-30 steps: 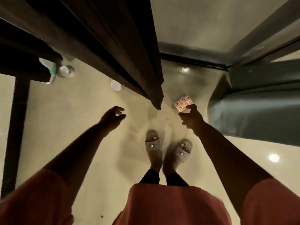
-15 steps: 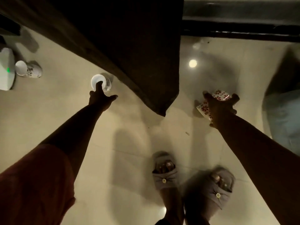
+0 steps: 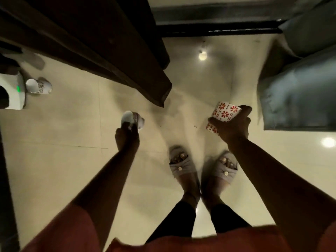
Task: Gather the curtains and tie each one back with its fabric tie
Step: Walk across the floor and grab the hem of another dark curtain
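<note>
The left hand (image 3: 127,137) grips a pale cup (image 3: 131,119), its pattern blurred. The right hand (image 3: 231,124) clamps round a white cup with red flowers (image 3: 224,111); something matching below it is mostly hidden by the fingers. A dark brown curtain (image 3: 101,42) hangs upper left, its top cut off; no tie is discernible. Another cup (image 3: 39,86) lies on the floor (image 3: 72,170) beside a half-cropped white device (image 3: 15,95).

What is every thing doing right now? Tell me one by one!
left hand: holding a white cup
white cup: held, tipped sideways
right hand: holding the red-flowered cup
red-flowered cup: held, tilted
third cup: lying on its side on the floor
dark curtain: hanging loose, not tied
</note>
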